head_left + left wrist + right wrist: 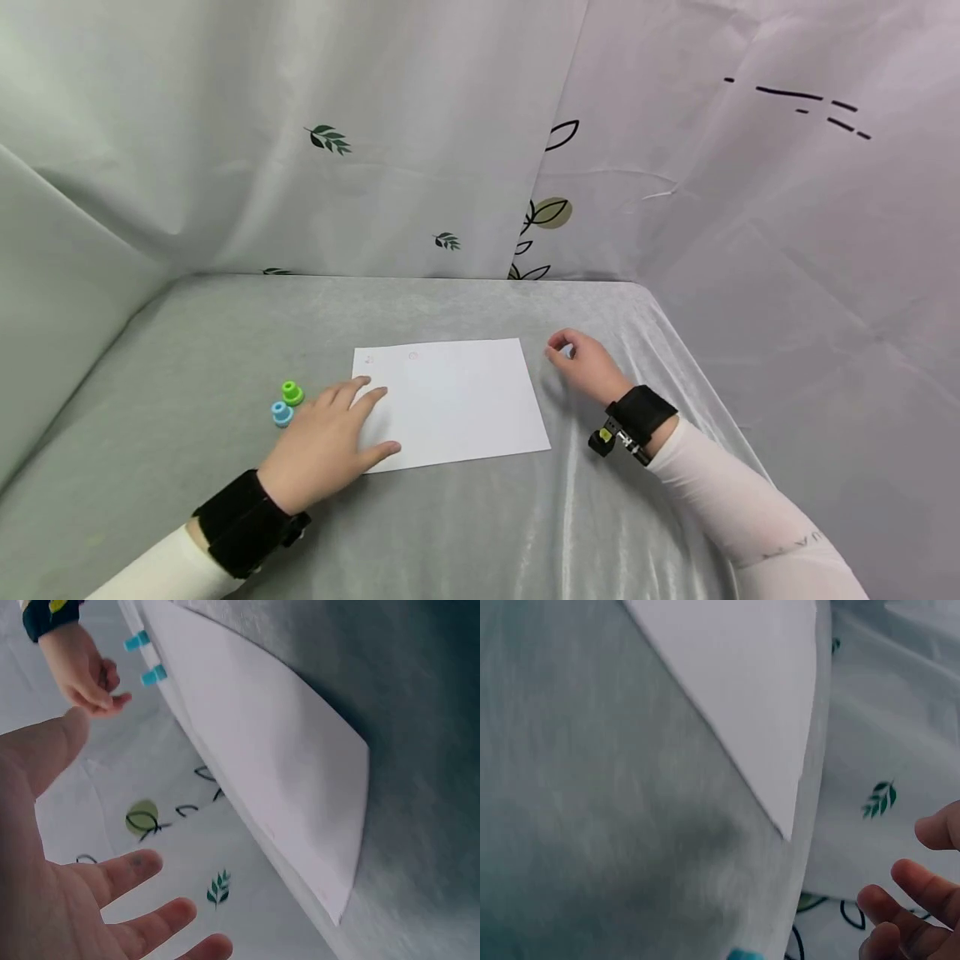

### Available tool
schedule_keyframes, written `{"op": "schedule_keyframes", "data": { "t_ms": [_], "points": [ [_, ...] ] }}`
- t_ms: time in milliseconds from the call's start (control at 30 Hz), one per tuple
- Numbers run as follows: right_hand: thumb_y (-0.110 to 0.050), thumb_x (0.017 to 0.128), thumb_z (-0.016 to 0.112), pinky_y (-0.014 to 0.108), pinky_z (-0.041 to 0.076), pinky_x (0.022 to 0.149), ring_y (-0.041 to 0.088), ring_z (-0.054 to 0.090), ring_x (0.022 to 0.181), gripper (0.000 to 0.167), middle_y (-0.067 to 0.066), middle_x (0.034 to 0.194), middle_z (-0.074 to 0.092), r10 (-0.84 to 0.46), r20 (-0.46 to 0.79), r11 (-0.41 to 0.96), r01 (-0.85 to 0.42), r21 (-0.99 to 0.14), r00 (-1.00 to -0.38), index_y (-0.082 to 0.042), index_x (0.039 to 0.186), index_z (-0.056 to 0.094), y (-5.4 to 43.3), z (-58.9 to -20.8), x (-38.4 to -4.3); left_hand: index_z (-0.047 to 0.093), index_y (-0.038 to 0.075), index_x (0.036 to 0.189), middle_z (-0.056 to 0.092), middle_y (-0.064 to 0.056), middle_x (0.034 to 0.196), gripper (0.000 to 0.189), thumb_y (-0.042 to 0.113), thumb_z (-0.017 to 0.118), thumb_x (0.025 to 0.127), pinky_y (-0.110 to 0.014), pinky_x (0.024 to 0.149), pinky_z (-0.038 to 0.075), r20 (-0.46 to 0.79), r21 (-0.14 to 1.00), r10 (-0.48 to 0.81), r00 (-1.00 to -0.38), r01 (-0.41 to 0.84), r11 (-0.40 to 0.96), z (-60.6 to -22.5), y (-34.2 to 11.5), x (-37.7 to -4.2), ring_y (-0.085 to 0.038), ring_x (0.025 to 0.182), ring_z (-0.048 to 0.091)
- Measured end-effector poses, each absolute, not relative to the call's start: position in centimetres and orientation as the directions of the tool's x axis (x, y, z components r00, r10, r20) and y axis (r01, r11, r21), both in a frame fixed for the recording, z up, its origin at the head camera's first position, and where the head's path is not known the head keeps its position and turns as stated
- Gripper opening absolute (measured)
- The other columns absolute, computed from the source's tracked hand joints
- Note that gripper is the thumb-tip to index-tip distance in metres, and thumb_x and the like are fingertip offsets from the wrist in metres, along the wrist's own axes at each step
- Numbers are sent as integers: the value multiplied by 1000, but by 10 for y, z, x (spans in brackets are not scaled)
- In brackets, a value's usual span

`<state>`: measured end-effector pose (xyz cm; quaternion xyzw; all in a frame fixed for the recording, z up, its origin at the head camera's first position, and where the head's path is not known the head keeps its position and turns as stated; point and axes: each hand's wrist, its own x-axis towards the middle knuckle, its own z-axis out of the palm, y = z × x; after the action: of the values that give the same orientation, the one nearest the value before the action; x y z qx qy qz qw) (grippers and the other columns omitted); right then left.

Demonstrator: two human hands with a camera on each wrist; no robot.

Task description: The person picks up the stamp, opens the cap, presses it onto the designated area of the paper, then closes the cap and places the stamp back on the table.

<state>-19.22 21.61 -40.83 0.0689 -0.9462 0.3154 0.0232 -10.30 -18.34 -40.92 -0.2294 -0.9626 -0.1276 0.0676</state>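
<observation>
A white sheet of paper [457,404] lies on the grey cloth, with small faint red marks near its far left corner. My left hand [322,442] spreads its fingers over the sheet's left edge and holds nothing. To the right of the paper, my right hand [588,367] has loosely bent fingers; in the right wrist view its fingers [922,889] stand apart with nothing between them. Two small blue pieces [154,675] show near the right hand in the left wrist view. Only the tip of a blue piece [746,955] enters the right wrist view.
Left of my left hand stand a small green stepped peg [292,393] and a light blue one [282,414], side by side. Grey cloth covers the table [465,533]. White curtains [420,167] with leaf prints hang behind and along the sides.
</observation>
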Motion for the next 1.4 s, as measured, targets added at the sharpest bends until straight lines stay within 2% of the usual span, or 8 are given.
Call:
{"op": "schedule_keyframes", "data": {
  "t_ms": [267, 467, 667, 800, 1033, 1233, 1333, 1400],
  "points": [
    [-33, 101, 56, 46, 43, 84, 28, 56, 93, 37, 16, 121, 57, -115, 15, 857, -107, -504, -993, -5, 125, 60, 242, -404, -207, 47, 12, 147, 44, -17, 148, 84, 67, 63, 85, -59, 100, 38, 155, 184, 451, -879, 474, 861, -414, -172, -110, -39, 130, 45],
    [-31, 100, 58, 51, 44, 88, 36, 57, 106, 42, 24, 123, 56, -94, -82, 893, -47, -448, -992, 0, 129, 57, 254, -405, -217, 45, 12, 148, 42, -17, 149, 85, 67, 62, 86, -59, 101, 37, 138, 187, 440, -887, 460, 868, -413, -172, -111, -39, 132, 43],
    [-27, 98, 62, 45, 46, 78, 30, 58, 90, 38, 20, 108, 60, -113, -150, 913, -43, -405, -982, 0, 124, 60, 261, -412, -223, 46, 11, 147, 44, -18, 148, 83, 64, 65, 86, -59, 101, 37, 143, 188, 427, -893, 448, 874, -412, -171, -111, -40, 132, 43],
    [-24, 98, 61, 42, 46, 74, 25, 58, 82, 34, 16, 102, 62, -130, -148, 918, -62, -393, -980, 0, 122, 62, 263, -416, -226, 47, 11, 146, 44, -18, 147, 81, 62, 66, 86, -59, 101, 37, 149, 192, 419, -896, 442, 876, -411, -171, -111, -40, 132, 44],
    [-25, 99, 60, 42, 47, 77, 25, 59, 83, 31, 16, 106, 63, -110, -142, 911, -43, -410, -984, -3, 120, 63, 263, -418, -228, 50, 10, 144, 47, -18, 145, 78, 60, 66, 87, -59, 101, 37, 162, 196, 412, -897, 438, 877, -412, -171, -111, -40, 131, 45],
    [-27, 100, 58, 47, 46, 84, 30, 62, 95, 29, 18, 119, 64, -111, -79, 893, -64, -444, -991, -6, 119, 64, 261, -411, -225, 51, 10, 143, 47, -18, 144, 76, 59, 66, 87, -58, 100, 38, 172, 192, 404, -899, 433, 881, -414, -171, -113, -40, 130, 46],
    [-29, 100, 58, 48, 46, 88, 32, 63, 103, 30, 17, 121, 65, -106, -33, 890, -80, -449, -994, -7, 120, 64, 256, -405, -221, 51, 10, 143, 47, -18, 144, 76, 59, 66, 87, -58, 99, 39, 168, 183, 399, -901, 426, 886, -416, -170, -114, -40, 129, 46],
    [-30, 100, 59, 47, 46, 87, 31, 63, 102, 30, 17, 120, 66, -111, -7, 882, -96, -462, -994, -7, 119, 64, 250, -401, -218, 52, 10, 143, 48, -18, 144, 76, 59, 66, 87, -58, 99, 39, 168, 176, 398, -902, 425, 888, -417, -169, -115, -40, 129, 47]
  ]
}}
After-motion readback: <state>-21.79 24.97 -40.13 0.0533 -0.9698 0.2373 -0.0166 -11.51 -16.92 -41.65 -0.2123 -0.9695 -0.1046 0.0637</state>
